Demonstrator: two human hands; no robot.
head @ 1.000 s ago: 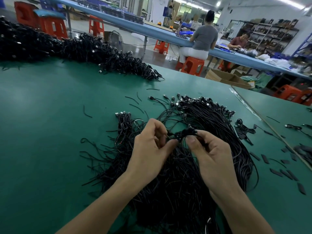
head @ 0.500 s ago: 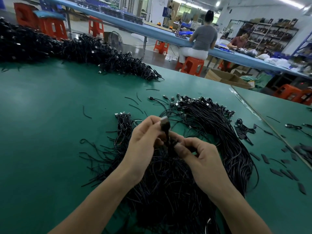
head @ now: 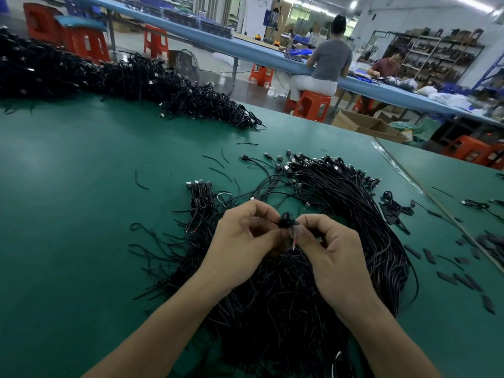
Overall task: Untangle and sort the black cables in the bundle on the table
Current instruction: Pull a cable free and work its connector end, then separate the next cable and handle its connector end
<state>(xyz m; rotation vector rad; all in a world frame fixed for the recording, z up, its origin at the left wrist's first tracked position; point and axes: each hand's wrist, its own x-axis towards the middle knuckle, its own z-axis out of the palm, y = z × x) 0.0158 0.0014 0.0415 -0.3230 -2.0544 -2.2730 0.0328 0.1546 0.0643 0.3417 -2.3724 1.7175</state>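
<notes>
Left hand [head: 242, 241] lower now, perhaps on cable ends [head: 285, 221]

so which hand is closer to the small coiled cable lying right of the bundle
Right. The right hand lies just left of the small coiled cable, across the edge of the bundle. The left hand is farther left, beyond the tangle both hands pinch.
</notes>
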